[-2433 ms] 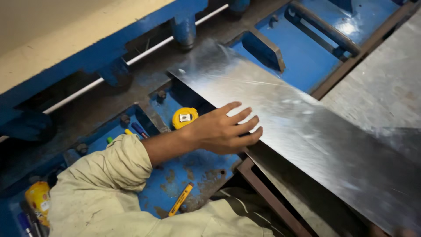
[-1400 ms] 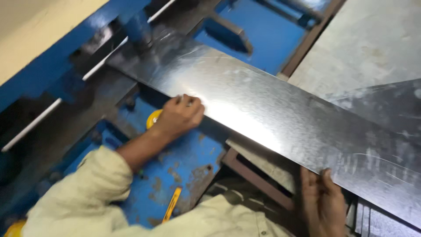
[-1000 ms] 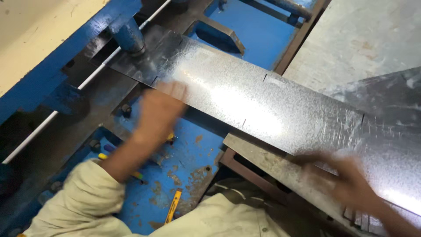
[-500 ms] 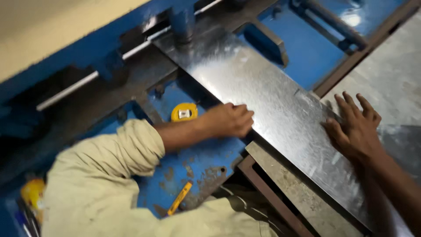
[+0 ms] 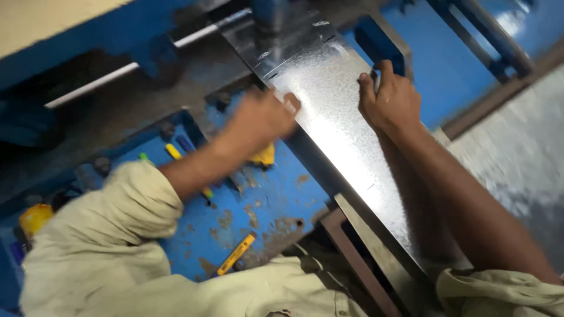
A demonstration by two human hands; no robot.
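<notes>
The metal sheet (image 5: 335,123) lies on the blue machine bed (image 5: 258,211), its far end under the blade bar. The left hand (image 5: 264,114) presses its left edge, grip blurred; the right hand (image 5: 390,100) pinches its right edge.

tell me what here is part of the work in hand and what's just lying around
In hand:
metal sheet
left hand on its left edge
right hand gripping its right edge
blue machine

Lying about:
yellow tape measure
yellow knife
pens

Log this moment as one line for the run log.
left hand: on near edge of metal sheet | right hand: gripping far edge | sheet end: under blue machine | tape measure: below left hand
</notes>
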